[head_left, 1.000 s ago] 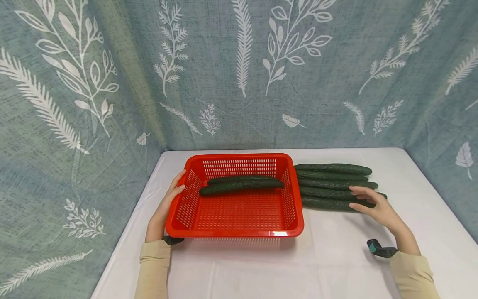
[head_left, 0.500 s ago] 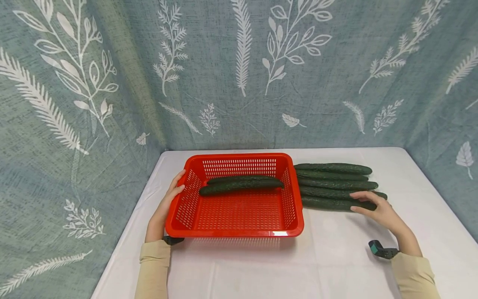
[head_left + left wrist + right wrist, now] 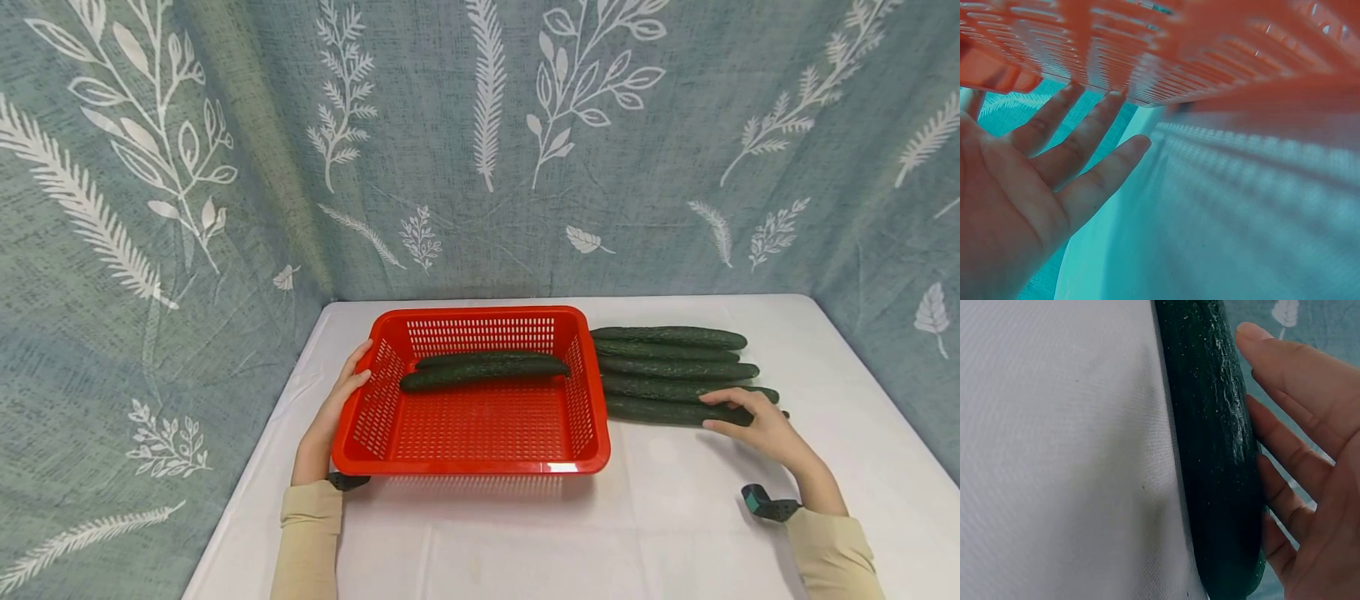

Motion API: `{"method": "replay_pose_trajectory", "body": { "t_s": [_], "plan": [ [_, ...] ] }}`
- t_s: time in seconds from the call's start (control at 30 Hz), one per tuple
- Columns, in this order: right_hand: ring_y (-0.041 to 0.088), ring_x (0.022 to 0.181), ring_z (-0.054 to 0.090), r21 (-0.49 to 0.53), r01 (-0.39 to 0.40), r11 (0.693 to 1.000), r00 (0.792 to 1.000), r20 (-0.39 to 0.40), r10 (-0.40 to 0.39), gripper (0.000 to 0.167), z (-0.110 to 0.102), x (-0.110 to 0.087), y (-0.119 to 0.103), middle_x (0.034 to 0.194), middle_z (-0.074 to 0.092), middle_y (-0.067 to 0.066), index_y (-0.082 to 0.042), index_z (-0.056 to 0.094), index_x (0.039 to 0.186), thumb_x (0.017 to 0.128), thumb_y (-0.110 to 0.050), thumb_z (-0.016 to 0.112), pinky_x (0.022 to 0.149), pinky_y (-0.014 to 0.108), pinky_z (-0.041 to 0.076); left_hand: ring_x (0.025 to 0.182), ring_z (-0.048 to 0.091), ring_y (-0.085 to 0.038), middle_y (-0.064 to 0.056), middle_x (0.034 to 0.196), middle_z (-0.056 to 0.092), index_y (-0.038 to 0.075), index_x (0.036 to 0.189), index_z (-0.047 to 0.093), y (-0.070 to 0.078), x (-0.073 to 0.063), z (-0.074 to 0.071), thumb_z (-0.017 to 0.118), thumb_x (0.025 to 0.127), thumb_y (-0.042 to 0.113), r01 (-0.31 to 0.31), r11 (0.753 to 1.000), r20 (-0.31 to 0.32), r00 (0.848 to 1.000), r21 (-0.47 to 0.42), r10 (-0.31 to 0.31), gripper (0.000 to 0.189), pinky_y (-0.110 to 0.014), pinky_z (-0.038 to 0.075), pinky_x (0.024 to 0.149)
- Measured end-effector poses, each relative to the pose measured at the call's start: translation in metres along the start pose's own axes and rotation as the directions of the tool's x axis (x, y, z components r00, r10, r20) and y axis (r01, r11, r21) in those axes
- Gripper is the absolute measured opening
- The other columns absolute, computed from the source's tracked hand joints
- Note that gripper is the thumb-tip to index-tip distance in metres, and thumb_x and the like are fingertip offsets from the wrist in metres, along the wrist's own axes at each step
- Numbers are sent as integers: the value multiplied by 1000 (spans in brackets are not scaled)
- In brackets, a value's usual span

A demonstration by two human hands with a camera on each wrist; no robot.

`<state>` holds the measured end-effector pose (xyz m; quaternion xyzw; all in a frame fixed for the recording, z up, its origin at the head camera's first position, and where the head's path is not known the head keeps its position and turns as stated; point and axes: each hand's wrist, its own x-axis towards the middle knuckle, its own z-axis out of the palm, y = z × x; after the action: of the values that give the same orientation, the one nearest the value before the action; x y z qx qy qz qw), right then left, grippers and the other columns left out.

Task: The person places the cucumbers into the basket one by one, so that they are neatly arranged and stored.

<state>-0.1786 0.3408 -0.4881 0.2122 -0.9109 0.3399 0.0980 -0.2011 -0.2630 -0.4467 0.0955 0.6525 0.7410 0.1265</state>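
The red basket (image 3: 480, 468) stands on the white worktop (image 3: 660, 517) with two cucumbers (image 3: 483, 372) lying side by side in its rear half. The left hand (image 3: 330, 408) is set against the basket's left side, fingers (image 3: 1107, 176) extended and released, presumably to steady it. Five further cucumbers (image 3: 678, 369) lie in a row immediately right of the basket, probably aligned for easy access; the rim hides their left ends. The right hand (image 3: 772, 432) straddles the nearest cucumber (image 3: 660, 409) near its right end, fingers bent over its far side; whether the thumb completes a grasp cannot be determined.
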Motion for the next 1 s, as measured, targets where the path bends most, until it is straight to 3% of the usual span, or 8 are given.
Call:
{"method": "replay_pose_trajectory", "body": {
  "t_s": [0.13,0.3,0.4,0.63,1.0],
  "plan": [
    [-10,99,46,-31,6,999,1000,-5,-6,35,1,0,-1,105,65,1,-8,67,106,73,-12,77,82,22,39,116,40,-27,-11,151,9,28,149,6,-1,0,-1,26,102,24,-1,1000,2,1000,0,1,52,-33,46,86],
    [22,100,46,-98,-56,994,998,-9,55,36,4,-1,-9,106,62,14,-8,66,105,72,-15,78,80,48,31,115,40,-21,-11,150,10,26,149,6,-3,4,-3,27,102,22,-5,1000,-21,1000,9,5,52,-29,45,86],
    [32,97,44,-157,-73,985,997,-19,71,38,6,-1,-11,107,58,15,-9,66,106,71,-17,79,74,50,27,116,40,-16,-11,150,12,24,150,7,-3,6,-4,28,101,21,-10,1000,-49,999,22,11,53,-24,44,87],
    [31,87,46,-278,-45,959,997,-67,27,41,15,3,-9,100,58,10,-13,67,103,64,-15,82,68,42,29,115,40,-24,-11,150,12,28,149,6,-2,2,-4,27,102,24,3,1000,-15,1000,-14,-3,52,-31,47,85],
    [33,90,43,-262,-40,964,994,-105,13,36,18,3,-6,100,55,11,-12,67,99,65,-9,81,73,49,26,115,40,-24,-10,150,12,27,149,6,-2,3,-2,26,102,24,15,1000,-10,1000,-10,-16,52,-31,47,85]
  ]
}}
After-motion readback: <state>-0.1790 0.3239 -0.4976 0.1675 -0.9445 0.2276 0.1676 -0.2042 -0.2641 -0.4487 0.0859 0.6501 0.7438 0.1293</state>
